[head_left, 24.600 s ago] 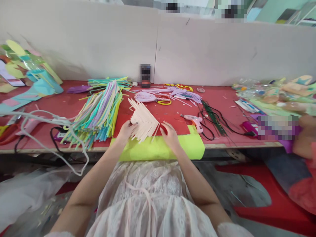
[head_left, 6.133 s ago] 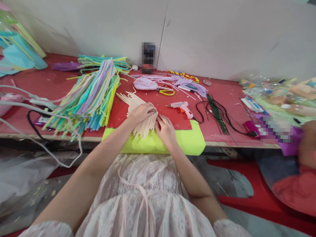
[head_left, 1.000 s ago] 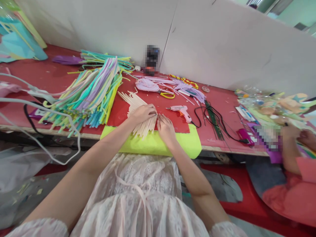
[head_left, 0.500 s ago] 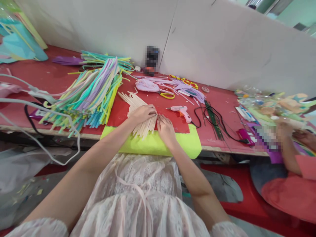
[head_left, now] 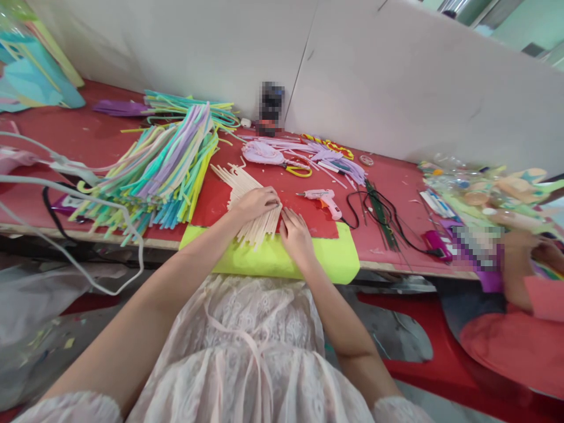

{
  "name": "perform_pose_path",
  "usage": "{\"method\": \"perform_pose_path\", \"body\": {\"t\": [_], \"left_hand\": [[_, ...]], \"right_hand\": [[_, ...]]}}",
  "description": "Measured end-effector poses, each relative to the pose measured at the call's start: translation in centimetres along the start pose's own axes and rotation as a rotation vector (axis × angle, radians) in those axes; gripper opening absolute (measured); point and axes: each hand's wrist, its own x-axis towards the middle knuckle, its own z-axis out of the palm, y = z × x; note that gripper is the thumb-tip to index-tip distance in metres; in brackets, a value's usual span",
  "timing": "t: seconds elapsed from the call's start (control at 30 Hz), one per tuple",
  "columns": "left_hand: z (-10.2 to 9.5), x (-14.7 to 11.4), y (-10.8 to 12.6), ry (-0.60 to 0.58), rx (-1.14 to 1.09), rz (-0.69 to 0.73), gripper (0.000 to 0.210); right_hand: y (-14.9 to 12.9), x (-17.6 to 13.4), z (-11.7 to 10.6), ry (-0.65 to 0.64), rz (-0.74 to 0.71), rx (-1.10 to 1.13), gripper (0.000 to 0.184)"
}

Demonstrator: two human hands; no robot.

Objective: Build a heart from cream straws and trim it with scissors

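1 pink glue gun [head_left: 323,196] and colored stems [head_left: 176,167] flank cream strips [head_left: 237,181]: left hand [head_left: 259,201] atop, fingers together; right hand [head_left: 297,232] at their edge, fingers slightly parted; any pinch unclear.

A narrow gap runs over the red sheet [head_left: 324,228] between the right hand [head_left: 298,234] and the glue gun [head_left: 324,197]. Strips [head_left: 161,167] crowd the left, a cord [head_left: 395,222] the right.
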Motion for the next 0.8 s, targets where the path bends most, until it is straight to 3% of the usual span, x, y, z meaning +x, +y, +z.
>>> {"method": "perform_pose_path", "body": {"t": [0.27,0.8], "left_hand": [[0.1,0.0,-0.2,-0.006,-0.008,-0.009,0.021],[0.3,0.1,-0.4,-0.003,-0.015,-0.009,0.02]], "right_hand": [[-0.4,-2.9,-0.6,0.015,-0.044,0.084,0.044],[-1.1,-2.5,-1.2,-0.034,-0.03,-0.011,0.043]]}}
